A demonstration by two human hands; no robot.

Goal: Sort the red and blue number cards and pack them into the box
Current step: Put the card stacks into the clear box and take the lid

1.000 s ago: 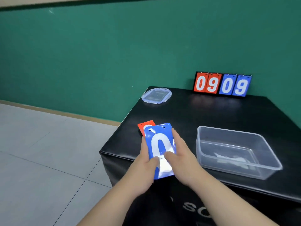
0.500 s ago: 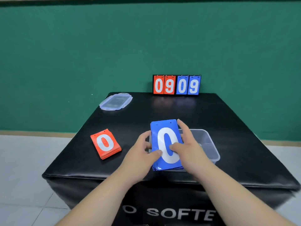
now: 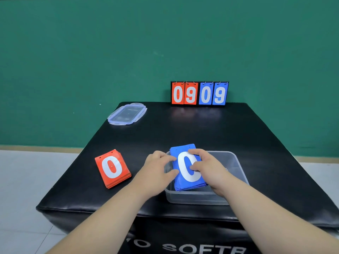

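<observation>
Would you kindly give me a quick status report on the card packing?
Both hands, left hand and right hand, gripping blue card stack over clear box. Red card stack on table, unpacked. Nothing in the way.

A single head-worn camera looks forward and down from the near edge of the black table (image 3: pixel 238 129), close above the forearms. It faces the far edge, where the scoreboard (image 3: pixel 199 93) stands against the green wall (image 3: pixel 165 43). The wide lens takes in all four table edges and floor on both sides. No second view overlaps.
</observation>
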